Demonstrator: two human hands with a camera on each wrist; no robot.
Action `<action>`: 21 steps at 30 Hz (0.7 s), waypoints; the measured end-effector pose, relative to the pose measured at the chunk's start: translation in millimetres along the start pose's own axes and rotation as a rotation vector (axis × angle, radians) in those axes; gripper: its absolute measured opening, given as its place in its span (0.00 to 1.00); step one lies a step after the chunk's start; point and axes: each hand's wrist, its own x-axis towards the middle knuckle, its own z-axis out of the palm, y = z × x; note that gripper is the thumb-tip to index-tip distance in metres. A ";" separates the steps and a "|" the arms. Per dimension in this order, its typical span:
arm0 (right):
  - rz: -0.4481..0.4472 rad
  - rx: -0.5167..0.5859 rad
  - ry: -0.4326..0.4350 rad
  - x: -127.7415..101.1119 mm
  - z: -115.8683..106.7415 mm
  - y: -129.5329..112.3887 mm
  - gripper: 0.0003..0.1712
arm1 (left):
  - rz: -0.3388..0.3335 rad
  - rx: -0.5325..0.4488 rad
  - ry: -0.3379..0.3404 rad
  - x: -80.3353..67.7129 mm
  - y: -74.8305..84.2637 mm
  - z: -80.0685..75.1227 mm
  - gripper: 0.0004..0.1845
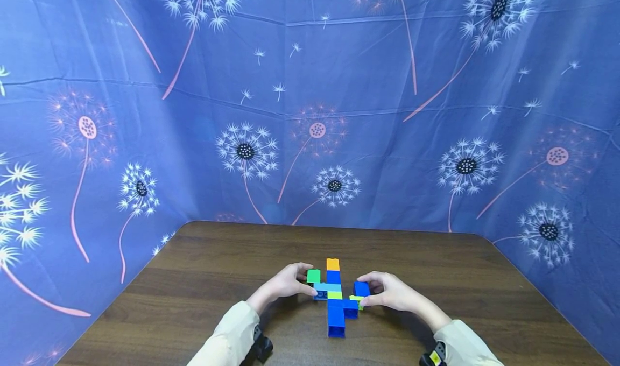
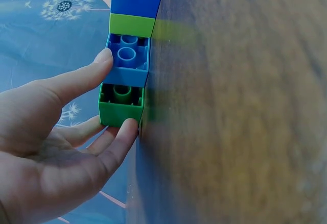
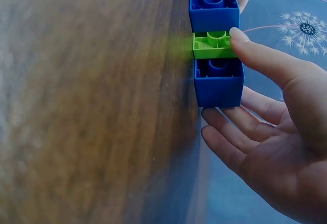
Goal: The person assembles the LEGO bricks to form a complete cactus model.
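A joined figure of toy building bricks lies on the table. Its central column runs from an orange brick (image 1: 332, 264) at the far end, through blue and lime, to a long blue brick (image 1: 336, 318) near me. My left hand (image 1: 289, 281) grips the figure's left arm, thumb on the light-blue brick (image 2: 127, 59) and fingertips against the green brick (image 2: 121, 113). On the other side my right hand (image 1: 393, 291) holds the right arm. Its thumb presses the lime brick (image 3: 212, 46), and its fingers curl by the end blue brick (image 3: 219, 89). Hollow undersides show in both wrist views.
The brown wooden table (image 1: 232, 247) extends around the bricks on all sides. Behind it hangs a blue cloth (image 1: 387, 156) with a dandelion print, which also runs along the left and right sides.
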 end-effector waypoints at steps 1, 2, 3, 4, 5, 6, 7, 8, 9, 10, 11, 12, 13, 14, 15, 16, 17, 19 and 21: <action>0.000 -0.004 0.004 0.1 0.0 -0.5 0.31 | 0.000 0.000 0.000 0.4 -0.4 -0.1 0.35; 0.001 -0.006 0.006 0.4 -0.2 -0.9 0.31 | 0.001 -0.002 0.000 0.6 -0.5 -0.4 0.35; 0.001 -0.013 0.007 0.7 -0.3 -1.3 0.31 | 0.002 -0.001 0.001 0.9 -0.9 -0.4 0.35; 0.000 -0.019 0.007 1.0 -0.5 -1.7 0.32 | 0.002 -0.006 0.002 1.2 -1.4 -0.2 0.35; -0.003 -0.027 0.006 1.4 -0.6 -2.2 0.32 | 0.002 -0.005 0.004 1.5 -1.9 -0.2 0.35; -0.006 -0.035 0.005 1.8 -0.7 -2.5 0.32 | 0.002 -0.004 0.006 1.7 -2.3 -0.1 0.35; -0.010 -0.042 0.003 2.2 -0.7 -2.8 0.32 | 0.000 -0.003 0.009 1.9 -2.7 0.1 0.35; -0.013 -0.049 0.001 2.4 -0.7 -3.2 0.32 | 0.001 0.000 0.013 2.0 -2.9 0.3 0.35; -0.015 -0.054 -0.001 2.5 -0.9 -3.5 0.32 | 0.000 0.004 0.016 2.2 -2.9 0.7 0.35; -0.015 -0.057 -0.003 2.5 -1.1 -3.6 0.32 | -0.002 0.006 0.019 2.2 -2.5 1.0 0.35; -0.013 -0.060 -0.006 2.5 -1.2 -3.8 0.32 | -0.002 0.012 0.021 2.1 -1.9 1.4 0.35; -0.010 -0.063 -0.008 2.5 -1.4 -3.8 0.32 | 0.000 0.020 0.024 2.0 -1.1 1.6 0.36; -0.009 -0.063 -0.007 2.7 -1.8 -3.9 0.32 | 0.001 0.029 0.027 2.1 -0.2 1.6 0.36; -0.009 -0.065 -0.008 3.0 -2.4 -3.9 0.32 | 0.001 0.037 0.029 2.0 1.1 1.7 0.36; -0.008 -0.067 -0.008 3.3 -3.1 -4.1 0.32 | -0.001 0.045 0.032 1.9 2.6 1.9 0.36; -0.009 -0.070 -0.009 3.6 -3.7 -4.3 0.32 | -0.002 0.050 0.035 1.9 4.1 2.1 0.36; -0.010 -0.075 -0.008 3.8 -4.2 -4.7 0.32 | -0.001 0.052 0.035 2.1 5.1 2.4 0.36; -0.016 -0.082 -0.008 4.1 -5.0 -5.3 0.32 | -0.004 0.055 0.037 2.4 6.8 3.0 0.36; -0.017 -0.087 -0.009 4.0 -4.8 -5.9 0.32 | -0.006 0.054 0.036 2.6 7.6 3.4 0.37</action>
